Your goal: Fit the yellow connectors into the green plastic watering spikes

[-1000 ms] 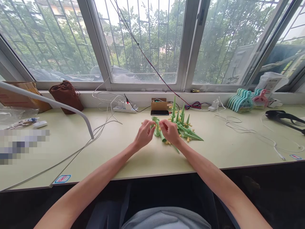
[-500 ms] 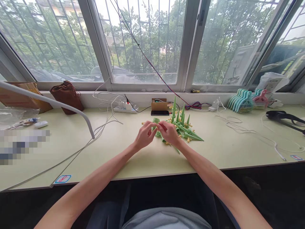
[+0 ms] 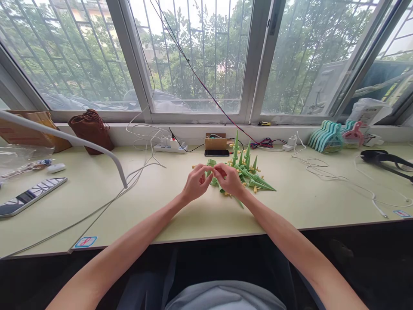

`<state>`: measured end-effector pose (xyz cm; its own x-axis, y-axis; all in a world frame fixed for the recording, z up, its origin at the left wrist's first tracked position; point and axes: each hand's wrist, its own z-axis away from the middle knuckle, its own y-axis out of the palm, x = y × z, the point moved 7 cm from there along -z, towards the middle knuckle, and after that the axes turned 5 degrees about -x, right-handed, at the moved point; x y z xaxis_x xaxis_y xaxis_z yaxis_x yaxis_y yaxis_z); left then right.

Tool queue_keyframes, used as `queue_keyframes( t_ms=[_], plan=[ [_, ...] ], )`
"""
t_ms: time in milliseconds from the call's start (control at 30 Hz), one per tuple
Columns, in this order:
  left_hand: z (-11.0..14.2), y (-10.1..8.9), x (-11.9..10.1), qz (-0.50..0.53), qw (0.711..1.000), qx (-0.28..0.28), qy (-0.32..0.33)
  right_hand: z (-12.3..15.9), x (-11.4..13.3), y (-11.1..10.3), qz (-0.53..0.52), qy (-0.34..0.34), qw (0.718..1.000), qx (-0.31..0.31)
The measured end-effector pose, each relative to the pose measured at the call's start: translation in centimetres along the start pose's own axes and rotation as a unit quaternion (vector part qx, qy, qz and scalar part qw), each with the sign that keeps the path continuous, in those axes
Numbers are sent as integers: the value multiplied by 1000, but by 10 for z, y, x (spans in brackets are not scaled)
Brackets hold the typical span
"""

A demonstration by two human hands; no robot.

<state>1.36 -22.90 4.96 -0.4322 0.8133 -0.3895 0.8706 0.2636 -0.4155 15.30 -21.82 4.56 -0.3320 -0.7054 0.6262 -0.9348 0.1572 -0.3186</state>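
My left hand (image 3: 196, 183) is closed, with its fingertips at a ribbed green plastic piece (image 3: 211, 162) that it appears to grip. My right hand (image 3: 229, 179) pinches at the same spot, its fingertips meeting those of the left. Whatever lies between the right fingers is too small and hidden to name. Just right of the hands is a cluster of green plastic cone-tipped parts with small yellow pegs. One tall green spike (image 3: 236, 146) stands upright at the back of it, and a long green cone (image 3: 263, 185) lies on its side, pointing right.
Behind the hands, a dark phone (image 3: 217, 153) lies before a small cardboard box (image 3: 216, 141). A white power strip (image 3: 171, 148) and cables run along the window side. Teal hangers (image 3: 325, 137) and black-framed glasses (image 3: 383, 158) are at right; a brown pouch (image 3: 90, 131) stands left.
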Motion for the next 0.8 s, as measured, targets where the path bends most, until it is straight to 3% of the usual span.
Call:
queue_keyframes(
  t_ms=[800],
  plan=[
    [-1,2,4,25,998,2,-50,-2,3,-2,29,4,1000,-10]
  ],
)
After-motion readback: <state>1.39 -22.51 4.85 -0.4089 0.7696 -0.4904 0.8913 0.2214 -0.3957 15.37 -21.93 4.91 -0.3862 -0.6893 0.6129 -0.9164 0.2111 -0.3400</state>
